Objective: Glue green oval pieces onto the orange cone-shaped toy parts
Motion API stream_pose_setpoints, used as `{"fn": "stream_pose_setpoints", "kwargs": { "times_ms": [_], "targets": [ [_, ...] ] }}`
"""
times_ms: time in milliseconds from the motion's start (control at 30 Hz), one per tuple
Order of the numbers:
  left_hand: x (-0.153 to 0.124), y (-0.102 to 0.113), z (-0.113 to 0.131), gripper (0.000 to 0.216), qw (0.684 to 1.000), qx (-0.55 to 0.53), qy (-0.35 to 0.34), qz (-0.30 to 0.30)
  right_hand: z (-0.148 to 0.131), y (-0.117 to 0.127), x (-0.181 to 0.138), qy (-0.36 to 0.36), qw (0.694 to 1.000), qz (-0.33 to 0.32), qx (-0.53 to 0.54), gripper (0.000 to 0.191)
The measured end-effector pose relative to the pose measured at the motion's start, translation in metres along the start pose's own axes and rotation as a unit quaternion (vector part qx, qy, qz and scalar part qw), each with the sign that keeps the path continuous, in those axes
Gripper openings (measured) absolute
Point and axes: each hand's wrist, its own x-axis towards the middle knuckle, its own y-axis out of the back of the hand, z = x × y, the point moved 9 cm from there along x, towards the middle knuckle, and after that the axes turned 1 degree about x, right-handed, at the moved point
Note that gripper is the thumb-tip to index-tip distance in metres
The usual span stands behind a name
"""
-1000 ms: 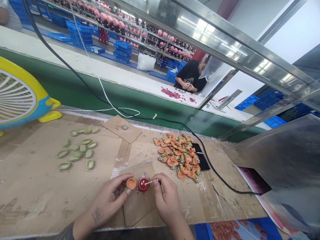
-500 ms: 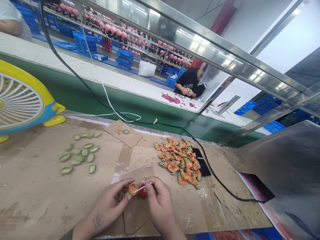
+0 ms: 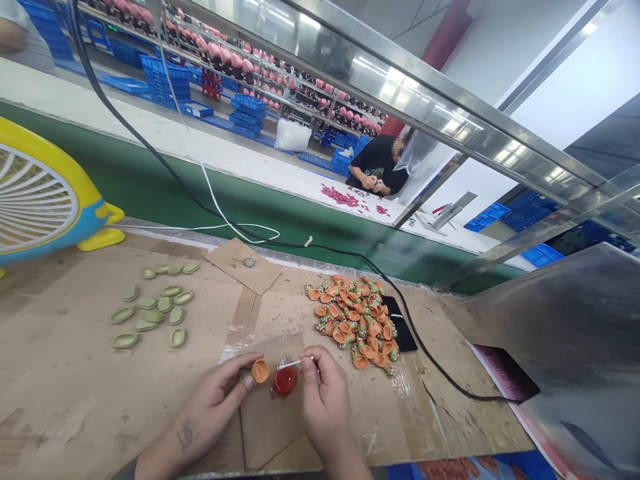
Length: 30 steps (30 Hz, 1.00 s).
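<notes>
Two hands, low centre: I see left hand [image 3: 215,400] pinching cap [image 3: 260,371], right hand [image 3: 323,393] fingers closed on swab [image 3: 296,363]. Half a second back the tip touched the cap; now it's off, over pot [image 3: 285,381] just beside. Dab looks done.

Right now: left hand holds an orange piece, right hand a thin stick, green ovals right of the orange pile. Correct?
No: head view shows green ovals left of the orange pile; left hand with orange piece, right hand with thin stick, correct.
</notes>
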Motion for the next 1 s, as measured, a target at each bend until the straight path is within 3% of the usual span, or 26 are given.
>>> {"fn": "stream_pose_setpoints", "kwargs": {
  "times_ms": [133,233,500,633,833,933,1000],
  "targets": [
    [0.002,0.004,-0.005,0.054,0.993,-0.1,0.056,0.025,0.012,-0.007,-0.001,0.011,0.996,-0.039,-0.085,0.026],
    [0.001,0.004,-0.013,0.056,0.984,-0.144,0.096,0.032,0.018,-0.013,-0.004,0.025,0.99,-0.063,-0.122,0.026],
    [0.003,0.002,-0.013,0.048,0.988,-0.135,0.073,0.034,0.012,-0.016,-0.006,0.049,0.985,-0.08,-0.145,0.024],
    [0.007,0.002,-0.002,0.025,0.989,-0.138,0.047,0.033,-0.003,-0.003,-0.007,0.067,0.991,-0.047,-0.107,0.024],
    [0.008,0.004,-0.002,0.025,0.99,-0.132,0.039,0.032,-0.003,0.001,-0.013,0.049,0.993,-0.063,-0.09,0.024],
    [0.008,0.005,-0.001,0.027,0.99,-0.131,0.036,0.034,0.003,0.01,-0.012,0.0,1.0,0.012,-0.007,0.029],
    [0.008,0.006,-0.001,0.027,0.99,-0.133,0.035,0.035,0.01,0.004,-0.011,-0.05,0.996,0.019,0.074,0.033]
  ]
}}
